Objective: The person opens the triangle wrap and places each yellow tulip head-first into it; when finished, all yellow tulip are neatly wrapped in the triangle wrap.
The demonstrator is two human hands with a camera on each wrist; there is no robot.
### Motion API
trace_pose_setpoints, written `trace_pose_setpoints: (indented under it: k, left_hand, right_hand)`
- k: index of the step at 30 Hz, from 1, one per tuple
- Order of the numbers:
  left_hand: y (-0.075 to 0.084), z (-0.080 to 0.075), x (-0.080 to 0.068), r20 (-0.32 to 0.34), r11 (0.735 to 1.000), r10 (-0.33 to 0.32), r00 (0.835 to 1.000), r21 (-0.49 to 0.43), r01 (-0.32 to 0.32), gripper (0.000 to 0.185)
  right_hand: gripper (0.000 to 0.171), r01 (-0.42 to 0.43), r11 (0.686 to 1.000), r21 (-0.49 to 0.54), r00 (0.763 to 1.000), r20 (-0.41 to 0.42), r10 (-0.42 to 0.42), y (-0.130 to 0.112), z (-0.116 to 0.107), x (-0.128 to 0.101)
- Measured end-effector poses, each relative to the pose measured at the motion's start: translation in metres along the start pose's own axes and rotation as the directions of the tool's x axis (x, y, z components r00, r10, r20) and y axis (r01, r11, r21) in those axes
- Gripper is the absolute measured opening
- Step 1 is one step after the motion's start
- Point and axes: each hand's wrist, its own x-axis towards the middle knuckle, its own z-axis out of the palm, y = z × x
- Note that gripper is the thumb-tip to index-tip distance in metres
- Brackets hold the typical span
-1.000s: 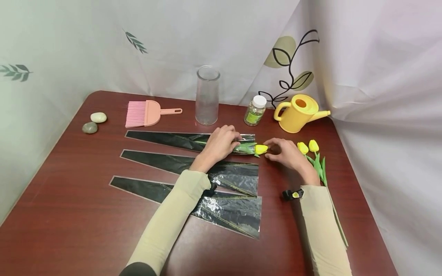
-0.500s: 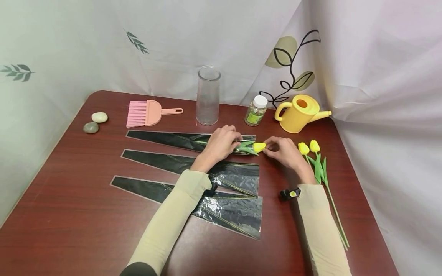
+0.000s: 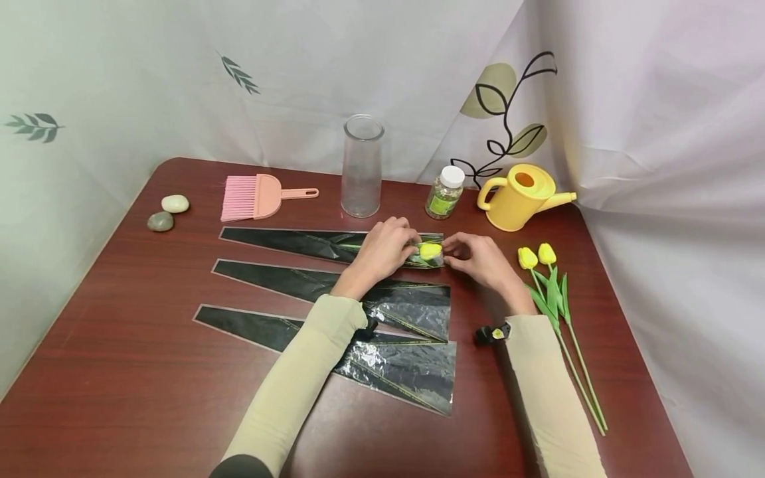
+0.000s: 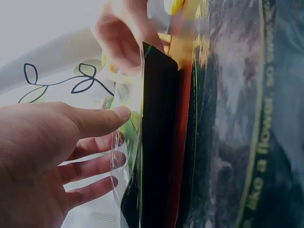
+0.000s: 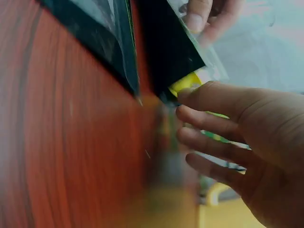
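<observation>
Three black-and-clear flower sleeves lie on the table; the far sleeve [image 3: 299, 241] has its wide mouth between my hands. My left hand [image 3: 409, 247] grips that mouth, with the thumb [image 4: 97, 121] on the clear film and the other fingers behind it. A yellow tulip [image 3: 429, 251] lies with its head just inside the mouth. The nearly straight fingers of my right hand [image 3: 449, 252] touch the tulip head [image 5: 186, 83]. The stem is hidden in the sleeve and under my left hand.
Two more yellow tulips [image 3: 540, 256] lie at the right edge. A glass vase [image 3: 361, 166], small bottle [image 3: 443, 192] and yellow watering can [image 3: 518, 196] stand behind. A pink brush [image 3: 251, 197] and two stones [image 3: 167, 212] lie far left. The other sleeves [image 3: 394, 362] lie under my forearm.
My right hand has slid the tulip leftward, and its head has gone from outside the sleeve's mouth to just inside. The left hand has stayed on the mouth.
</observation>
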Motion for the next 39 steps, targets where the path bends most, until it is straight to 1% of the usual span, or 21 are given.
trace_pose_setpoints:
  k: [3,5,6,7,9,11,13,15,17,18,21,24,29,34,39]
  left_hand:
    - [0.005,0.001,0.001,0.015,1.0,-0.007,1.0,0.027,0.007,0.023]
    - [0.008,-0.001,0.001,0.017,0.999,-0.009,1.0,0.044,0.008,0.025]
    - [0.009,-0.002,0.0,0.014,0.999,-0.008,1.0,0.052,0.007,0.026]
    - [0.01,-0.004,-0.001,0.012,0.999,-0.005,1.0,0.053,0.005,0.025]
    - [0.014,-0.009,-0.005,0.008,0.999,0.021,1.0,0.046,-0.022,0.021]
    - [0.016,-0.015,-0.012,0.021,0.997,0.065,0.998,0.038,-0.065,0.015]
    - [0.018,-0.018,-0.022,0.055,0.991,0.125,0.991,0.031,-0.127,0.011]
    - [0.02,-0.017,-0.033,0.1,0.983,0.178,0.979,0.03,-0.182,0.008]
    - [0.02,-0.013,-0.044,0.139,0.976,0.209,0.968,0.028,-0.214,0.009]
    - [0.021,-0.01,-0.049,0.154,0.976,0.211,0.965,0.026,-0.218,0.01]
    - [0.022,-0.001,-0.059,0.166,0.979,0.197,0.966,0.024,-0.203,0.016]
    - [0.024,0.005,-0.064,0.153,0.982,0.181,0.972,0.025,-0.187,0.018]
    - [0.025,0.007,-0.067,0.125,0.985,0.17,0.977,0.008,-0.173,0.015]
    - [0.025,0.009,-0.068,0.09,0.984,0.18,0.98,-0.023,-0.178,0.005]
    - [0.025,0.009,-0.069,0.076,0.985,0.174,0.982,-0.026,-0.173,0.012]
  right_hand:
    - [0.027,-0.045,0.995,-0.086,0.998,-0.04,0.041,0.005,-0.02,-0.026]
    - [0.027,-0.098,0.984,-0.151,0.991,-0.101,0.083,0.007,-0.034,-0.049]
    - [0.026,-0.135,0.975,-0.177,0.984,-0.139,0.111,0.007,-0.041,-0.061]
    - [0.024,-0.179,0.963,-0.201,0.973,-0.18,0.143,0.007,-0.048,-0.074]
    - [0.021,-0.271,0.934,-0.233,0.944,-0.253,0.211,0.006,-0.058,-0.1]
    - [0.019,-0.348,0.906,-0.242,0.916,-0.293,0.274,0.005,-0.064,-0.124]
    - [0.018,-0.405,0.878,-0.255,0.896,-0.3,0.327,0.005,-0.066,-0.145]
    - [0.018,-0.445,0.856,-0.262,0.884,-0.279,0.375,0.006,-0.067,-0.162]
    - [0.018,-0.483,0.834,-0.269,0.871,-0.248,0.424,0.008,-0.066,-0.176]
    - [0.018,-0.5,0.823,-0.269,0.863,-0.234,0.448,0.009,-0.065,-0.181]
    - [0.019,-0.541,0.798,-0.264,0.84,-0.212,0.499,0.012,-0.061,-0.194]
    - [0.02,-0.563,0.789,-0.245,0.825,-0.226,0.518,0.016,-0.056,-0.2]
    - [0.02,-0.58,0.785,-0.218,0.812,-0.233,0.536,0.018,-0.051,-0.199]
    - [0.02,-0.592,0.78,-0.204,0.804,-0.22,0.553,0.018,-0.049,-0.197]
    - [0.018,-0.601,0.775,-0.197,0.797,-0.227,0.56,0.016,-0.048,-0.196]
